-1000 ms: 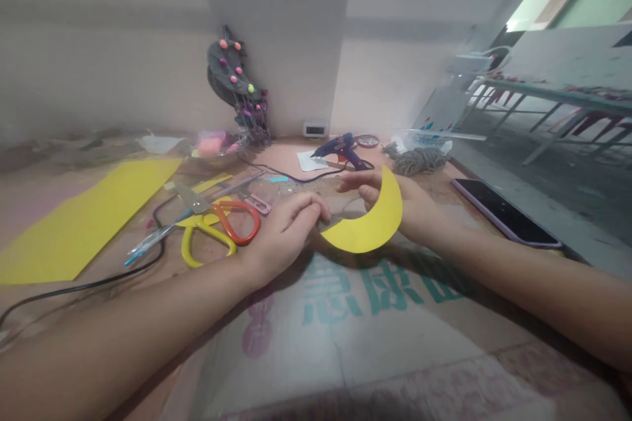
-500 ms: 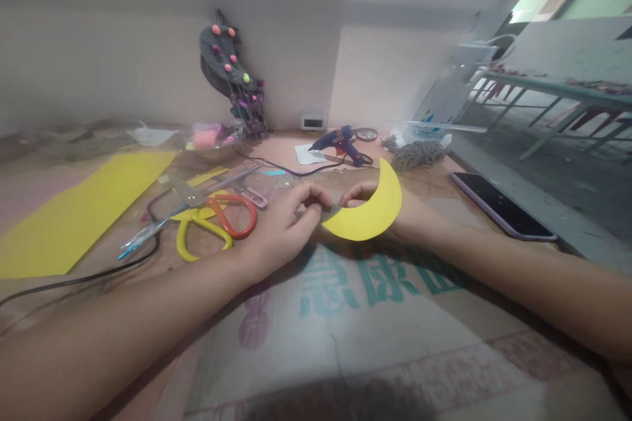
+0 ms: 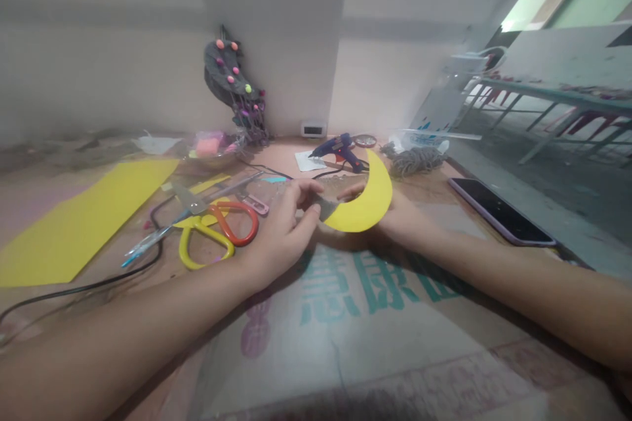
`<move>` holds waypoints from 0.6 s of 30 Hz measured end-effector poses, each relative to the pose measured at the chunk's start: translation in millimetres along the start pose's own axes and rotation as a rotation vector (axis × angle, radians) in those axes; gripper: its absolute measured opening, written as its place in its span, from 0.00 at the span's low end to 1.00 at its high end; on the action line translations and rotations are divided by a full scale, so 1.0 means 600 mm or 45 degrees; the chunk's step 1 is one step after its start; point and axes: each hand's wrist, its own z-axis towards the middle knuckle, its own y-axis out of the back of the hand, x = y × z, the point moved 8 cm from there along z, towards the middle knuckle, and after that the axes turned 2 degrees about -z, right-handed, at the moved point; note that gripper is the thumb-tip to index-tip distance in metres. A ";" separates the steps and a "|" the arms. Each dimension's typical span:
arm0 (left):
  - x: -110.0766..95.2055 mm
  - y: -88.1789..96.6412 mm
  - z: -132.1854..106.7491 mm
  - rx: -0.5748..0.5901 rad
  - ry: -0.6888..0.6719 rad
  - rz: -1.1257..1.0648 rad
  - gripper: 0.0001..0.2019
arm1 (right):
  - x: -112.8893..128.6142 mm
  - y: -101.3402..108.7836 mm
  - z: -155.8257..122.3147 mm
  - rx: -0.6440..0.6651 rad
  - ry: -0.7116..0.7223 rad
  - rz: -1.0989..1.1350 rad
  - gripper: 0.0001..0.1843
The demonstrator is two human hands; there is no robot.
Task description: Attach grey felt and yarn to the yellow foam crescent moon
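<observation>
A person's left hand (image 3: 289,223) pinches the grey yarn-wrapped tip of a yellow crescent cut from thin card (image 3: 363,210), thumb and fingers pressed together, above a cluttered tabletop (image 3: 286,150). The right hand (image 3: 402,217) sits behind the crescent, its fingers curled near the inner edge; whether they grip anything cannot be told, as the card partly hides them.

Beyond, to the left, a clear plastic container (image 3: 217,154), blurred, holds soft pink pieces (image 3: 207,145). Toward the right, a tall whitish container with red and blue print (image 3: 442,102) stands by the wall, its contents not discernible, with a loose bundle of grey yarn (image 3: 417,162) just in front.

A dark blue glue gun (image 3: 338,146) points its nozzle over a white paper square (image 3: 309,161). Scissors with orange and yellow handles (image 3: 253,223) lie beside the left wrist, near a large yellow sheet (image 3: 93,223). A grey crescent ornament dotted with coloured balls (image 3: 217,75) stands against the wall; a dark-screened phone (image 3: 498,210) lies at right.
</observation>
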 end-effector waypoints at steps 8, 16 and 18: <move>0.029 0.012 0.013 -0.157 0.150 -0.198 0.22 | -0.004 0.013 -0.005 -0.073 0.053 0.243 0.10; 0.034 0.000 0.018 -0.077 0.264 -0.304 0.22 | -0.016 -0.024 -0.013 0.111 -0.158 0.002 0.20; 0.040 0.001 0.019 -0.076 0.309 -0.237 0.17 | -0.010 -0.023 -0.011 0.105 -0.127 0.006 0.19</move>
